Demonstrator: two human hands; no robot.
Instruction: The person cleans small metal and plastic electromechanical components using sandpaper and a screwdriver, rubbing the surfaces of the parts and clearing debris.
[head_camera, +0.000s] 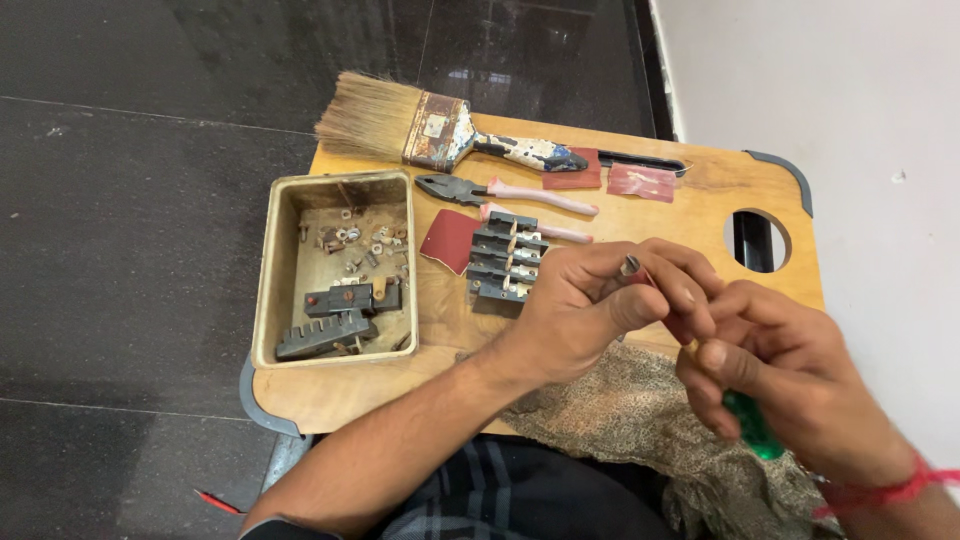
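Dark, shiny floor tiles (150, 230) are spreading out on one side, and a pale wall (850, 120) is standing on the other. Between them I am looking down at a small wooden bench (700, 195) with grey corners and a round hole cut in it.

No boxes or signs are showing. The only label is a small worn patch on the metal band of a big paintbrush (420, 125), which is lying across the far edge of the bench. Its bristles are tan and fluffy, and its handle is speckled with old paint.

Just below the brush, pliers (500, 192) with pink handles are lying flat. Two small reddish sandpaper pieces (610, 178) are sitting near the brush handle, and another red piece (450, 240) is lying beside a dark block with rows of slots (507, 258).

A shallow, dusty tan tray (268, 270) is holding little screws and nuts and two more dark toothed parts.

A rough brown cloth (630, 410) is lying over my lap and the near edge of the bench.

My left hand (590, 305) is curling closed, pinching a small metal piece (630, 265) between thumb and fingers, above the bench's near edge. My right hand (790, 385) is closing around a green-handled screwdriver (750, 425), with its fingertips touching the left hand's fingers. A red thread (880, 490) is circling the right wrist.
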